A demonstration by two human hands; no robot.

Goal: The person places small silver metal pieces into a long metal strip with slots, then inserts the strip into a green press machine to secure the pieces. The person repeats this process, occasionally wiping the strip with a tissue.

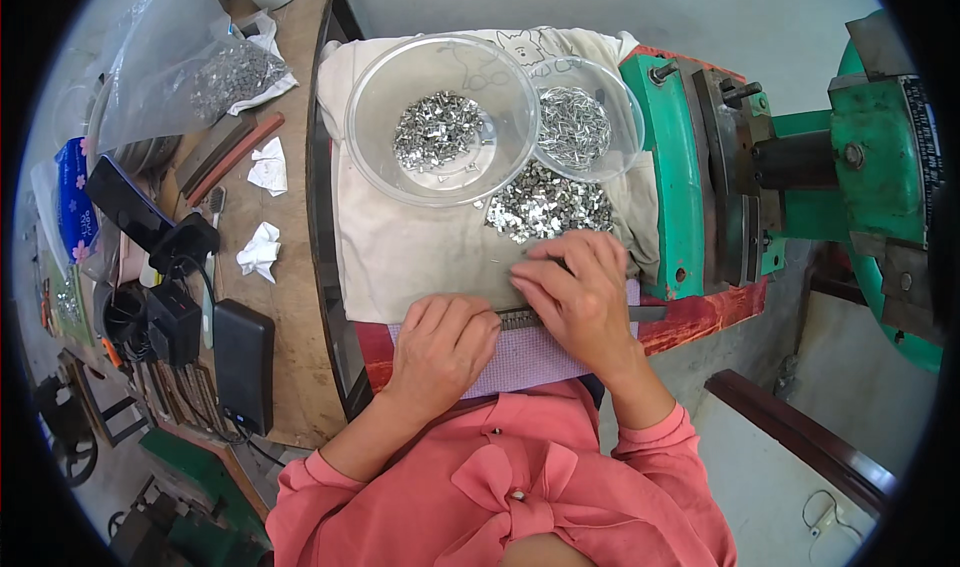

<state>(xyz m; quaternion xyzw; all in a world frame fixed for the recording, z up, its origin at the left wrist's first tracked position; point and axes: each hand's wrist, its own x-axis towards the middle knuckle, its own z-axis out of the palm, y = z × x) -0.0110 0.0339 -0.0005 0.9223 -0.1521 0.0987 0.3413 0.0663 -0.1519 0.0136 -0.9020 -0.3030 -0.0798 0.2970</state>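
Observation:
A dark, narrow metal bar (520,319) with a row of small slots lies crosswise near the cloth's front edge. My left hand (443,354) has its fingers curled together around the bar's left end. Over the bar, my right hand (585,292) is closed, thumb and forefinger drawn together; what they hold, if anything, is too small to make out. Just beyond it is a loose heap of small shiny metal pieces (552,205). A large clear bowl (365,157) holds more such pieces. Beside it, a smaller clear bowl (628,132) contains many thin metal pins.
A green machine with a vise (663,187) stands on the right. Beige cloth (400,252) covers the work surface. On the wooden table (300,337) at left are a phone (130,202), a black power bank (243,367), crumpled tissues (260,252) and a plastic bag of metal bits (160,47).

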